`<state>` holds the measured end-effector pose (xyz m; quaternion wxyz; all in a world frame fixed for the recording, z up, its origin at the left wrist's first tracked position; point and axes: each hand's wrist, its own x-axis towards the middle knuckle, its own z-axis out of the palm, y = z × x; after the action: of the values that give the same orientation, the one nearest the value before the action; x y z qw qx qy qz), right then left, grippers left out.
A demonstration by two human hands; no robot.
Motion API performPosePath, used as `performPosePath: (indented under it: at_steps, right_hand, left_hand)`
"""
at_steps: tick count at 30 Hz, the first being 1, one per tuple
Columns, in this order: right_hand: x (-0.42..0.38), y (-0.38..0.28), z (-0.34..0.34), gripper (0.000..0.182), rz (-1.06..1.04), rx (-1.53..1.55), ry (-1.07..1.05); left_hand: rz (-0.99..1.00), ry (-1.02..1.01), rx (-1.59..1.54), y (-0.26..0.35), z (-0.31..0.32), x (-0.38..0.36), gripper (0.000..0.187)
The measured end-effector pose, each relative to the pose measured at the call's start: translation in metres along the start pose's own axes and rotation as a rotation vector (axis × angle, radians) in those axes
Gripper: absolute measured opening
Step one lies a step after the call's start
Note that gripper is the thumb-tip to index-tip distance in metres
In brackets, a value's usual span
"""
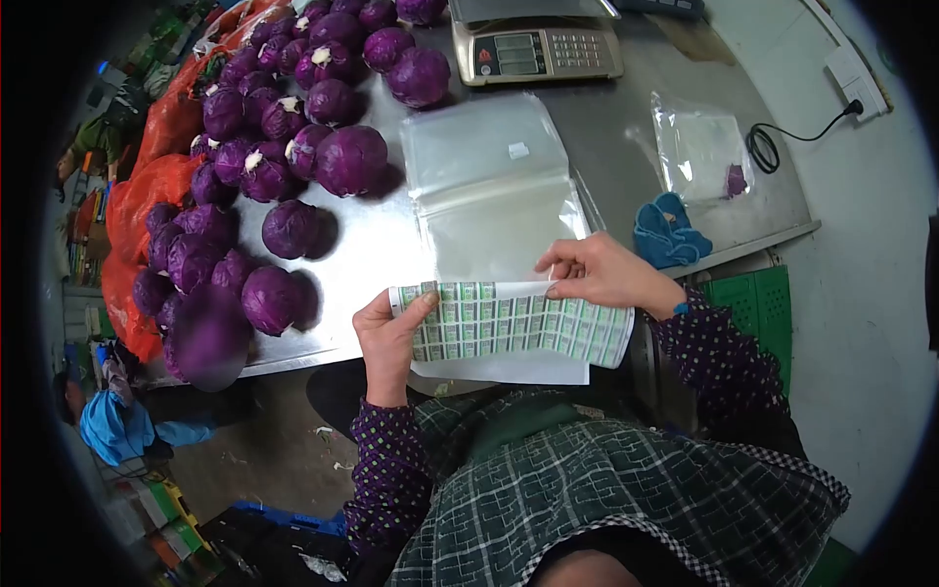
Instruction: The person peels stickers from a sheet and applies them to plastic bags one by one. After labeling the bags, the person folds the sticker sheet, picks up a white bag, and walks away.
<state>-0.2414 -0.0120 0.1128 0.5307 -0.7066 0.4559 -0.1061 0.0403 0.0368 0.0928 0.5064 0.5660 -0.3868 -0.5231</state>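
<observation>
Green and white printed labels in rows cover a sticker sheet [489, 328], held over the table's front edge. My left hand [391, 333] pinches the sheet's left end, thumb on top. At its upper right edge, my right hand [597, 274] has thumb and forefinger pressed together on the sheet's blank margin; whether a loose label is between them is too small to tell. Under the labels, a white backing sheet [518, 370] shows. Just beyond lies a stack of clear plastic bags [489, 176] with a small white scrap [518, 150] on it.
Purple cabbages [352, 159] are heaped on the metal table [362, 254] at left, beside red net bags [147, 205]. A scale [538, 51] stands at the back. To the right are a blue cloth item [670, 232], a clear bag [699, 147] and a black cable [763, 147].
</observation>
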Motion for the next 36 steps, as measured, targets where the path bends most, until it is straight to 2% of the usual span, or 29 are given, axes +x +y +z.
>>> performPosePath:
  at_steps: [1,3,4,6,8,10,13,17,19,21,26,28,29,31,33,35,36]
  right_hand:
    - [0.003,0.001,0.003,0.04,0.008,0.008,-0.005]
    - [0.012,0.001,0.015,0.034,-0.313,-0.078,0.171]
    - [0.017,-0.002,0.021,0.034,-0.306,-0.07,0.176]
    - [0.027,-0.005,0.031,0.033,-0.171,0.093,-0.034]
    - [0.028,0.001,0.037,0.034,-0.141,0.228,-0.041]
    - [0.024,-0.001,0.034,0.032,-0.189,-0.025,-0.006]
    - [0.026,0.004,0.033,0.026,-0.271,-0.033,0.036]
    - [0.035,0.0,0.04,0.019,-0.209,0.081,-0.006]
    - [0.038,0.002,0.045,0.015,-0.21,-0.112,0.068]
    - [0.039,0.004,0.048,0.015,-0.178,-0.128,0.062]
    - [0.036,0.012,0.054,0.013,-0.129,-0.242,0.091]
    - [0.034,0.018,0.055,0.014,-0.19,-0.205,0.173]
    - [0.035,0.02,0.052,0.014,-0.077,-0.088,0.067]
    - [0.033,0.02,0.055,0.014,-0.078,-0.125,0.092]
    - [0.029,0.021,0.06,0.014,-0.071,-0.153,0.112]
    - [0.027,0.023,0.062,0.014,-0.164,-0.261,0.226]
    - [0.026,0.022,0.065,0.014,-0.163,-0.263,0.217]
  left_hand:
    - [-0.014,0.0,0.015,-0.001,0.003,-0.002,0.012]
    - [-0.036,-0.059,0.016,-0.008,0.011,-0.004,0.012]
    - [-0.043,-0.112,0.012,-0.011,0.015,-0.005,0.012]
    - [-0.034,-0.132,0.058,-0.013,0.019,-0.007,0.012]
    - [-0.069,-0.131,0.091,-0.016,0.016,-0.009,0.013]
    - [-0.093,-0.139,0.074,-0.025,0.016,-0.014,0.013]
    - [-0.125,-0.175,0.074,-0.033,0.021,-0.017,0.014]
    - [-0.102,-0.222,0.113,-0.035,0.034,-0.019,0.015]
    - [-0.107,-0.206,0.134,-0.04,0.034,-0.019,0.018]
    - [-0.091,-0.176,0.223,-0.05,0.034,-0.017,0.034]
    - [-0.137,-0.136,0.256,-0.058,0.041,-0.015,0.039]
    - [-0.154,-0.13,0.259,-0.057,0.046,-0.015,0.04]
    - [-0.165,-0.133,0.224,-0.057,0.048,-0.015,0.04]
    - [-0.182,-0.13,0.183,-0.059,0.049,-0.013,0.04]
    - [-0.2,-0.175,0.276,-0.062,0.047,-0.011,0.041]
    - [-0.19,-0.17,0.28,-0.063,0.049,-0.009,0.042]
    - [-0.179,-0.171,0.291,-0.064,0.051,-0.009,0.043]
